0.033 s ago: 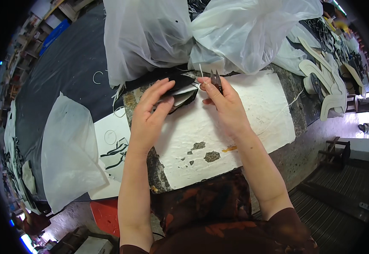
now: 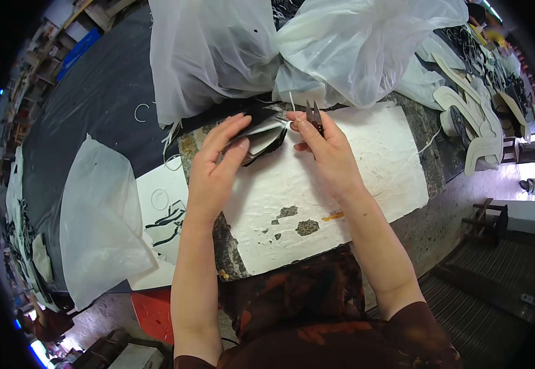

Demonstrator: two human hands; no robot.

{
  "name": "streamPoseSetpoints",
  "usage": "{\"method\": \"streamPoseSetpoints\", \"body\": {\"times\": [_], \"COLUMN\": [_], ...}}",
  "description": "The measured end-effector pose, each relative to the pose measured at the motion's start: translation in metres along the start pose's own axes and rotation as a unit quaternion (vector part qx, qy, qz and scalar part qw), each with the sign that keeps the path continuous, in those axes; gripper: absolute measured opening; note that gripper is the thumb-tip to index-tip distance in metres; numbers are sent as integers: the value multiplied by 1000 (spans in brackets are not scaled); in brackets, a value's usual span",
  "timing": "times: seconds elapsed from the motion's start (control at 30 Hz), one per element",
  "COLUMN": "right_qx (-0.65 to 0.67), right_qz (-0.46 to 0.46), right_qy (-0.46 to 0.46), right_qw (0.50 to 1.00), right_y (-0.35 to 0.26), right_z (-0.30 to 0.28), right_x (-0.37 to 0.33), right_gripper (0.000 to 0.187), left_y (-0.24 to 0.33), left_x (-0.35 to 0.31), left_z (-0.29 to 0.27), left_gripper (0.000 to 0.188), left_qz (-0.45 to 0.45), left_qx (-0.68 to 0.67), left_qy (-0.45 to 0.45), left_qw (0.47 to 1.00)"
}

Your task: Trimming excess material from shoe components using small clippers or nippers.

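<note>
My left hand [image 2: 215, 166] grips a folded black piece with a pale inside [image 2: 272, 146], its thumb and fingers on the near and far layers. It is held above the white sheet, at the far side of the work block. Small dark thread snips [image 2: 314, 115] rest in my closed right hand [image 2: 332, 150], blades pointing away from me. Between that hand's thumb and forefinger a thin white strip [image 2: 291, 99] stands up, running toward the right edge of the black piece. How the strip joins the piece is too small to tell.
A worn white sheet [image 2: 316, 190] covers the stone-like block [image 2: 217, 246]. Large translucent bags [image 2: 218, 61] stand beyond it. Another plastic bag [image 2: 98, 215] and black strips [image 2: 169, 224] lie left. Cream strap-shaped pieces [image 2: 479, 126] are piled right, near a thread spool [image 2: 452, 122].
The black piece's layers have shifted slightly apart under my left fingers, showing more of the pale inside. My right hand with the snips is almost unmoved.
</note>
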State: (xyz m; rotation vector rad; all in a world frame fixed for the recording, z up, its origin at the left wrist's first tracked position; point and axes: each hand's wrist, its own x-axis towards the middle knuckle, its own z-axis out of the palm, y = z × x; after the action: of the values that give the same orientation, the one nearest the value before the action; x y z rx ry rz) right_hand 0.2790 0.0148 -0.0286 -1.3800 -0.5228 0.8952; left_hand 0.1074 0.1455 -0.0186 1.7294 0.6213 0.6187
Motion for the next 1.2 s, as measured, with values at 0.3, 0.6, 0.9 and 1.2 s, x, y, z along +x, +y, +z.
{"method": "streamPoseSetpoints", "body": {"times": [0.3, 0.6, 0.9, 1.2], "right_qx": [25, 30, -17, 38], "right_qz": [-94, -118, -57, -24], "right_qy": [9, -16, -49, -57], "right_qw": [995, 992, 997, 997], "right_y": [-9, -10, -9, -29], "right_z": [7, 10, 13, 15], "right_x": [-8, -15, -17, -31], "right_gripper": [19, 20, 23, 25], "left_y": [1, -12, 0, 11], "left_x": [-5, -3, 1, -47], "left_z": [2, 10, -14, 10], "left_gripper": [36, 35, 33, 37], "left_qz": [30, -41, -20, -116], "left_qx": [89, -60, -308, -485], "left_qy": [6, 73, 315, 147], "left_qw": [996, 995, 897, 854]}}
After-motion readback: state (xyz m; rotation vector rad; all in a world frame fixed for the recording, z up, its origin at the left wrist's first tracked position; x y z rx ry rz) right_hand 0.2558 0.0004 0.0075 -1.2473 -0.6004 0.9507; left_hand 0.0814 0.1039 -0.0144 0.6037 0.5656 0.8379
